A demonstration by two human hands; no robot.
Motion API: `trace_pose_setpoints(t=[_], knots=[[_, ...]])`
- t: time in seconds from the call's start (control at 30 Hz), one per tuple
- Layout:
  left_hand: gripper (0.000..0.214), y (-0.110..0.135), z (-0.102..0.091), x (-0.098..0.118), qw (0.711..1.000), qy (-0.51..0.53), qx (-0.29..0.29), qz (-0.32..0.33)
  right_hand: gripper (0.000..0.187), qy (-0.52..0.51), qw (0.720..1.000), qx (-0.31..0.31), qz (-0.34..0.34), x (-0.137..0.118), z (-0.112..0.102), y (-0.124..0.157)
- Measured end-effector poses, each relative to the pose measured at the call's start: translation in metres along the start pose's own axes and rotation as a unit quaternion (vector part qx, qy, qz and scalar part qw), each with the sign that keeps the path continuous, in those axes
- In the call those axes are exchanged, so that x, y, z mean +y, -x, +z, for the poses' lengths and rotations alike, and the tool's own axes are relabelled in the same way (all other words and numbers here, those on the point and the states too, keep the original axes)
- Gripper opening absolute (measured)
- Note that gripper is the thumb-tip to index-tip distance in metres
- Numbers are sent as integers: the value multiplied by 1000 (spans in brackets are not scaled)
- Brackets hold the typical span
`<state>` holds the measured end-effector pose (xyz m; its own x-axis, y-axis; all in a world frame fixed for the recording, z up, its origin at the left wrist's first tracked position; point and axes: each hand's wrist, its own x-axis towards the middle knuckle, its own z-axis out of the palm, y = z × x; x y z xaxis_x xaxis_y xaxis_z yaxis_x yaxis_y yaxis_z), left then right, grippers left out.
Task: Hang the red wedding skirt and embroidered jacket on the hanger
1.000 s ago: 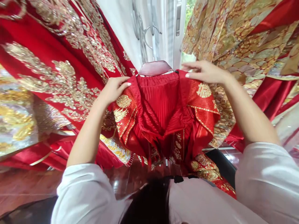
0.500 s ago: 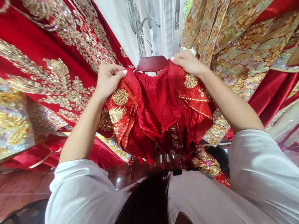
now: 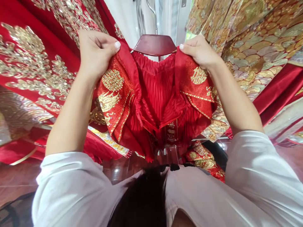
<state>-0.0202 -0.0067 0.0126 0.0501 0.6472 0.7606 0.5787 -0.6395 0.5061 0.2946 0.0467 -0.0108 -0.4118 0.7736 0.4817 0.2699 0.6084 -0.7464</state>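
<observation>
We see both hands raised in front of us, each gripping a top corner of a red garment (image 3: 156,91) that hangs from a dark wooden hanger (image 3: 155,44). The left hand (image 3: 96,52) pinches the left edge, thumb over the gold-embroidered panel, fingers curled behind the cloth. The right hand (image 3: 201,52) clenches the right edge the same way, just beside the hanger's end. Between the two hands the pleated red lining sags open, and the garment's lower folds drop toward the glossy dark floor (image 3: 118,170). White sleeves (image 3: 71,186) cover our upper arms. More red cloth with gold embroidery (image 3: 35,69) hangs on the left, and a gold scaled fabric (image 3: 255,41) hangs on the right, touching the garment's right flap. A white wall (image 3: 127,22) stands behind the hanger.
</observation>
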Motion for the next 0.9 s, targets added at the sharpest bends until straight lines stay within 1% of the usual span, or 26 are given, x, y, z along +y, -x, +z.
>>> trace_pose_setpoints(t=[0.07, 0.13, 0.27, 0.33, 0.4, 0.47, 0.5, 0.53, 0.6, 0.67, 0.7, 0.73, 0.8, 0.83, 0.9], knots=[[36, -2, -1, 1, 1000, 6, 1, 13, 46, 19, 1000, 7, 4, -5, 5, 0], [28, -4, 2, 2, 1000, 2, 0, 27, 49, 34, 999, 11, -9, -11, 7, 0], [18, -11, 21, 13, 998, -39, -11, 40, 49, 69, 997, 26, -33, -20, 7, 2], [17, -17, 31, 20, 998, -44, -14, 44, 50, 97, 994, 31, -35, -23, 5, 2], [19, -21, 37, 24, 998, -47, -28, 44, 51, 143, 989, 22, -33, -26, 2, 3], [19, -21, 36, 23, 996, -67, -53, 39, 51, 215, 976, 3, -30, -29, -1, 5], [21, -18, 33, 22, 992, -86, -81, 38, 49, 254, 966, -2, -36, -30, -2, 8], [29, -14, 29, 20, 987, -106, -112, 39, 48, 293, 955, -2, -47, -31, -3, 13], [46, -2, 22, 15, 975, -151, -156, 37, 42, 366, 928, 35, -69, -32, -5, 27], [50, 14, 18, 12, 967, -208, -148, 13, 33, 423, 898, 101, -63, -30, -5, 45], [50, 21, 17, 10, 964, -234, -128, -5, 29, 440, 887, 127, -51, -28, -6, 54], [48, 28, 17, 8, 961, -255, -107, -22, 26, 446, 883, 143, -38, -24, -7, 61], [46, 34, 18, 3, 959, -260, -95, -59, 26, 422, 894, 146, -35, -14, -11, 70], [47, 34, 17, -1, 964, -229, -107, -85, 30, 398, 906, 137, -42, -9, -15, 70], [47, 28, 16, -12, 968, -101, -157, -165, 44, 325, 939, 105, -50, 4, -24, 66]])
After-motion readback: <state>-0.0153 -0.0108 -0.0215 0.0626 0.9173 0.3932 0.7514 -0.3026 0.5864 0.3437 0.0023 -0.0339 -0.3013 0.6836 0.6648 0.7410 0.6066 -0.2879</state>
